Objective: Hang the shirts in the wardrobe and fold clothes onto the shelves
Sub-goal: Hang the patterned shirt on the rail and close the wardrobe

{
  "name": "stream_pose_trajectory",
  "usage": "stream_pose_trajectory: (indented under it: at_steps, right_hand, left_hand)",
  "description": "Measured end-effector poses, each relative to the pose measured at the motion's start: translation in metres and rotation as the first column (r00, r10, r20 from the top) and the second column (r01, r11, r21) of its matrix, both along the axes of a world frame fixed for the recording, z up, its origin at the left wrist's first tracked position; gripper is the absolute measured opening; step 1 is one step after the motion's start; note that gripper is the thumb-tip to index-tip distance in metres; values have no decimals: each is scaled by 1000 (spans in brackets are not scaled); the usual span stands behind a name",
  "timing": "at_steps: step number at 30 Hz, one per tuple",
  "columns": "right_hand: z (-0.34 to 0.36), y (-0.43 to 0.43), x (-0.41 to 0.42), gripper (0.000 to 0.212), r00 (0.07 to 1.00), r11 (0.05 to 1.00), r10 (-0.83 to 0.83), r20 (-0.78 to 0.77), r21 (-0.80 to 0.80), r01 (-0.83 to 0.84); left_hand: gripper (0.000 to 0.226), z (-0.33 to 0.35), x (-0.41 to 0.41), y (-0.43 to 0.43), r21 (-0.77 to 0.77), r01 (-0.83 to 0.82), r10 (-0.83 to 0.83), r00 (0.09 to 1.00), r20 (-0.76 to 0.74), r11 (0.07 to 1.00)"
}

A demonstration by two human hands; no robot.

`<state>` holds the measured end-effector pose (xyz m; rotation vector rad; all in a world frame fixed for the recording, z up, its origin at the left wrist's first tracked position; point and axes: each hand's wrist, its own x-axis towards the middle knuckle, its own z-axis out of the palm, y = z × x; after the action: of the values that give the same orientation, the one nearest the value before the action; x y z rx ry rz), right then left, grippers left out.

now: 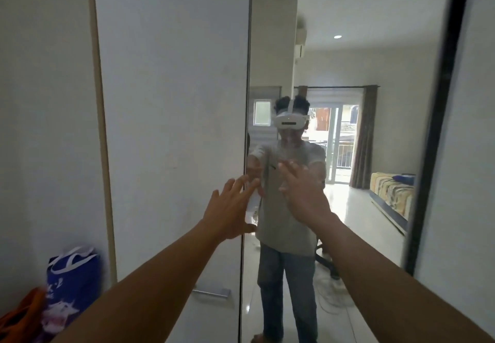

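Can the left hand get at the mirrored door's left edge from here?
Probably yes: the left hand is open, its fingers right at the edge of the mirrored door, with nothing between.

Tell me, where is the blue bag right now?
In the head view the blue bag sits at the lower left, by the wall just left of the white wardrobe door, with an orange item further left.

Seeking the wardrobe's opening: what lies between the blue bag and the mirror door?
A beige strip, then the white door, its metal handle near the mirror door; head view.
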<state>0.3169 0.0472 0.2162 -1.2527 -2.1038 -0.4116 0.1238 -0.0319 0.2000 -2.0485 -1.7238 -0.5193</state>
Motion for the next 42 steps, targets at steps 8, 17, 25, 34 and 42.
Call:
stream_pose_trajectory:
  at_steps: [8,17,25,34,42]
  right_hand:
    - [-56,-33,149,62,992,991,-29,-123,-132,13]
    - [-137,-33,361,57,986,967,-99,-131,-248,64]
    - [-228,-28,424,57,996,870,-53,-73,-494,10]
    - [-300,-22,426,60,997,792,25,-69,-607,-62]
    - [-299,-33,417,68,959,878,-92,-267,-477,-48]
  left_hand:
    - [110,-33,116,14,-26,103,-103,995,8,994]
    - [103,-107,317,36,-85,242,-238,970,57,966]
    - [111,-180,403,29,-344,223,-118,946,300,912]
    - [125,-211,434,47,-183,414,-210,736,644,892]
    - [94,-207,444,28,-67,424,-246,639,728,903]
